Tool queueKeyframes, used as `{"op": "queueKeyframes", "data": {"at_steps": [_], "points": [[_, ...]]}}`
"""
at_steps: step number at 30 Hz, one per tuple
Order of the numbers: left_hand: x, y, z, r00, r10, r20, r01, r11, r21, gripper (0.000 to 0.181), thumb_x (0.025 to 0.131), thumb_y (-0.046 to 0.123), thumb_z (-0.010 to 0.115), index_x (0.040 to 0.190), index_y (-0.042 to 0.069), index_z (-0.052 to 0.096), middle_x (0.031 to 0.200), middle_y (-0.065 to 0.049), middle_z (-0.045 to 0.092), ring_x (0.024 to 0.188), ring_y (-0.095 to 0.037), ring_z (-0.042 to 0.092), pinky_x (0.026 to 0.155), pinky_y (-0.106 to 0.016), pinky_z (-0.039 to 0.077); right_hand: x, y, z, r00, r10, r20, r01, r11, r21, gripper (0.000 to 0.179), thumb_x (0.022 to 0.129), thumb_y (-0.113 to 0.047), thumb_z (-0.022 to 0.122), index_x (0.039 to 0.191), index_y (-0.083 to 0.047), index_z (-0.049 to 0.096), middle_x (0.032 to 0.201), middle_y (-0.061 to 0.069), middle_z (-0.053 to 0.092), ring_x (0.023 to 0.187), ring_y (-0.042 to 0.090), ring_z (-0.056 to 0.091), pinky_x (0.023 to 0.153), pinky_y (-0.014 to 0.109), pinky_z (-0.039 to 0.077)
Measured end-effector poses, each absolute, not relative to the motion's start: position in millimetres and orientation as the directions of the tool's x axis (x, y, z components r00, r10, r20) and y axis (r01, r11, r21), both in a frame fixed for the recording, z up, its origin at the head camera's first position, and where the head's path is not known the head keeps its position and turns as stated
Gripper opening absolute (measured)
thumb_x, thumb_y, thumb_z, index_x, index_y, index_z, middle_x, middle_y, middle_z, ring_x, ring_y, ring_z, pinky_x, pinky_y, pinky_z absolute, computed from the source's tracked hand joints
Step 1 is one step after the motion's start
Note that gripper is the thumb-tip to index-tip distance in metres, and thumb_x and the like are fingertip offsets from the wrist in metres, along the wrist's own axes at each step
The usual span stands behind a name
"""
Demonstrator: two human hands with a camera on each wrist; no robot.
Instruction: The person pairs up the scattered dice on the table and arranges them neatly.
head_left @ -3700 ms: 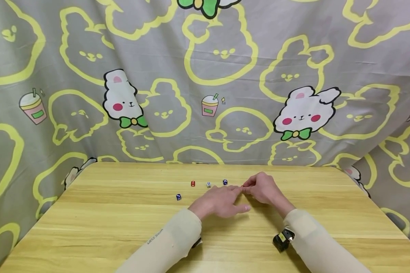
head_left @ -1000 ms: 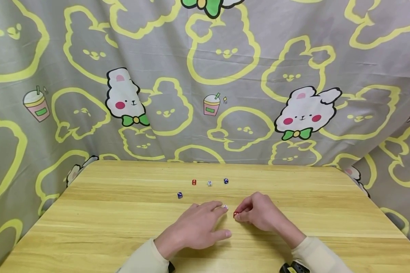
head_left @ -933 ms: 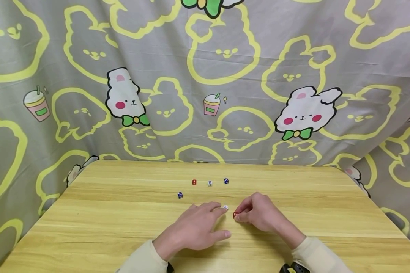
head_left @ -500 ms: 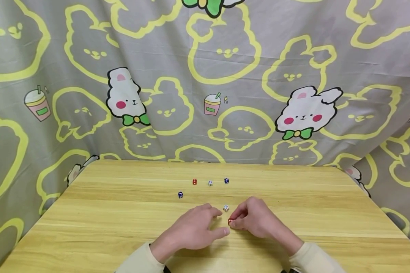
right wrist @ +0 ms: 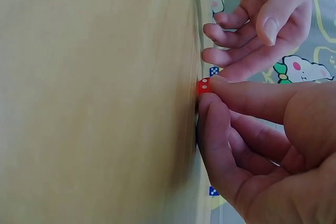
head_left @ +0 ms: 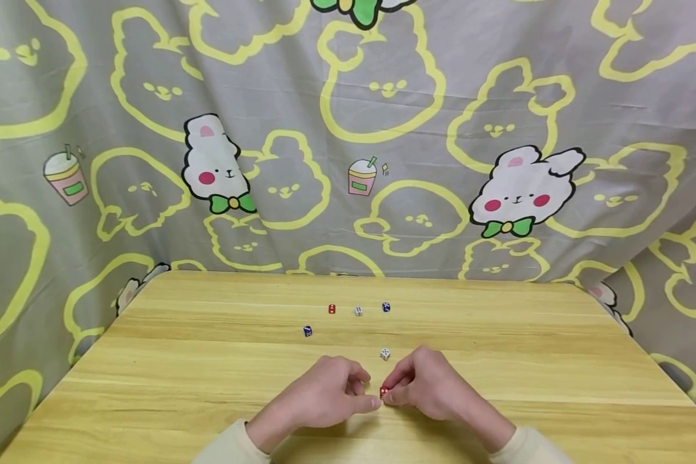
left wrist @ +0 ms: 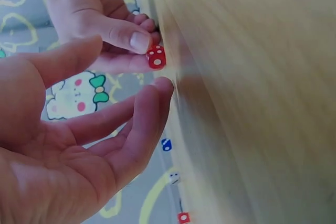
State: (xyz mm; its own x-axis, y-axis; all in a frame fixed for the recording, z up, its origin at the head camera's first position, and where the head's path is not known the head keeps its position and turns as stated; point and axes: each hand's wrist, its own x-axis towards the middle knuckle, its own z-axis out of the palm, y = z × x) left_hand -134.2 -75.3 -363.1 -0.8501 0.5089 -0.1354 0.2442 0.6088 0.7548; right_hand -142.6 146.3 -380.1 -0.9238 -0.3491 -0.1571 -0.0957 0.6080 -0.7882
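Note:
Between the thumb and fingers of my right hand (head_left: 435,385) a red die (head_left: 383,392) is pinched, low over the wooden table. The right wrist view shows the red die (right wrist: 204,85) at the tips of that thumb and forefinger. My left hand (head_left: 327,394) is just left of it, fingers loosely bent and thumb apart, holding nothing. In the left wrist view, the left fingertips come close below the red die (left wrist: 156,57). A white die (head_left: 385,354) lies on the table just beyond both hands.
Farther back on the wooden table (head_left: 209,374) stand another red die (head_left: 332,309), a white die (head_left: 358,311) and a blue die (head_left: 386,307) in a row. A second blue die (head_left: 307,330) sits nearer on the left. A patterned grey curtain (head_left: 301,84) hangs behind the table.
The right hand has brought the red die from the back row toward me and leftward. The left hand has drawn back too, uncovering the nearer white die, and its fingers have bent more.

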Motion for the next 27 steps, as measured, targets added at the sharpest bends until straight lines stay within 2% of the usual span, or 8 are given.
{"op": "queueKeyframes", "data": {"at_steps": [3,7,12,15,19,27], "points": [[-133.9,-74.9,-365.2,-0.852,0.495,-0.173,0.163,0.564,0.81,0.038,0.091,0.024,0.084,0.116,-0.003,0.075,0.083,0.005,0.073,0.074,-0.006,0.064,0.071,-0.022,0.051,-139.6,145.0,-381.4,-0.92,-0.354,-0.17,-0.081,0.596,-0.799,0.011,0.082,-0.01,0.091,0.082,-0.016,0.082,0.074,-0.003,0.076,0.067,0.01,0.064,0.055,0.023,0.05],[-132.4,-71.7,-370.0,-0.857,0.469,-0.214,0.043,0.479,0.877,0.027,0.088,0.012,0.084,0.108,-0.004,0.075,0.078,-0.001,0.075,0.07,-0.015,0.073,0.07,-0.023,0.054,-134.5,142.0,-382.9,-0.911,-0.362,-0.198,-0.043,0.56,-0.827,0.009,0.082,-0.01,0.091,0.083,-0.011,0.082,0.073,0.0,0.076,0.066,0.01,0.067,0.057,0.025,0.055],[-129.7,-66.6,-376.1,-0.855,0.458,-0.243,-0.044,0.403,0.914,0.012,0.085,0.002,0.085,0.094,0.002,0.077,0.076,-0.008,0.078,0.067,-0.021,0.077,0.066,-0.024,0.057,-128.7,139.4,-384.1,-0.911,-0.359,-0.203,-0.029,0.548,-0.836,0.008,0.083,-0.005,0.089,0.087,-0.009,0.083,0.075,0.0,0.077,0.067,0.011,0.07,0.059,0.025,0.057],[-129.0,-65.5,-378.3,-0.855,0.452,-0.256,-0.069,0.391,0.918,0.011,0.084,0.0,0.085,0.09,0.003,0.076,0.074,-0.01,0.078,0.065,-0.021,0.077,0.067,-0.025,0.059,-126.5,138.4,-384.2,-0.912,-0.352,-0.21,-0.018,0.546,-0.837,0.01,0.083,-0.002,0.087,0.088,-0.009,0.083,0.075,0.001,0.078,0.068,0.012,0.071,0.06,0.025,0.058],[-128.9,-65.7,-381.5,-0.856,0.443,-0.268,-0.094,0.376,0.922,0.012,0.083,-0.004,0.085,0.088,0.002,0.075,0.072,-0.012,0.077,0.063,-0.022,0.077,0.07,-0.027,0.062,-123.9,137.0,-384.2,-0.909,-0.349,-0.228,0.008,0.532,-0.847,0.009,0.083,-0.004,0.088,0.089,-0.007,0.083,0.076,0.001,0.078,0.068,0.013,0.073,0.062,0.027,0.06],[-127.9,-68.2,-385.3,-0.866,0.421,-0.268,-0.109,0.365,0.924,0.015,0.081,-0.011,0.082,0.084,0.002,0.075,0.071,-0.013,0.076,0.059,-0.02,0.076,0.066,-0.031,0.065,-119.7,134.7,-387.6,-0.904,-0.371,-0.214,0.02,0.463,-0.886,0.01,0.082,-0.003,0.088,0.09,-0.003,0.082,0.075,0.004,0.078,0.066,0.015,0.074,0.063,0.03,0.063]]}}
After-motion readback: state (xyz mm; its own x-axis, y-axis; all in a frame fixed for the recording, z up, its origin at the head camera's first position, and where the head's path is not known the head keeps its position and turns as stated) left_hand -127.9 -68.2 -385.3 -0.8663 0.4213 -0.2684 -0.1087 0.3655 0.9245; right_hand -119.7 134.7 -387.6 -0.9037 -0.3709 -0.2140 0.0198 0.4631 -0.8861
